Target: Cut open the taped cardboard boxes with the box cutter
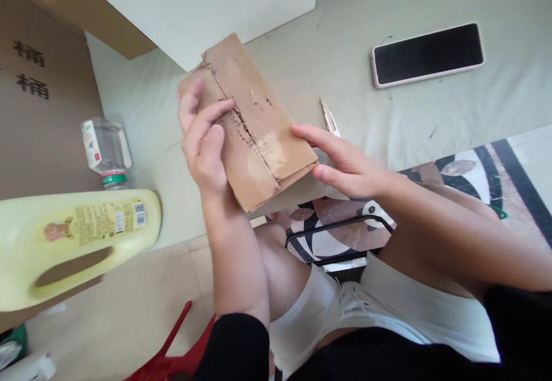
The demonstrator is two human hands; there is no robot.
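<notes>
A small brown cardboard box (276, 122) is held up tilted between my two hands, with a torn seam running along its upper face. My left hand (204, 131) grips the box's left side, its fingers curled over the face and one fingertip at the seam. On the opposite side, the fingertips of my right hand (340, 160) press against the edge and the near corner. A box cutter (329, 118) lies on the pale cloth just beyond my right hand, partly hidden by it. The box's underside is out of sight.
A phone (428, 54) lies at the upper right on the cloth (495, 105). At left are a clear plastic bottle (107, 148), a large yellow jug (99, 220) and a big carton (43, 111). A white box (241, 2) stands at the back. A red plastic thing (172, 358) is below.
</notes>
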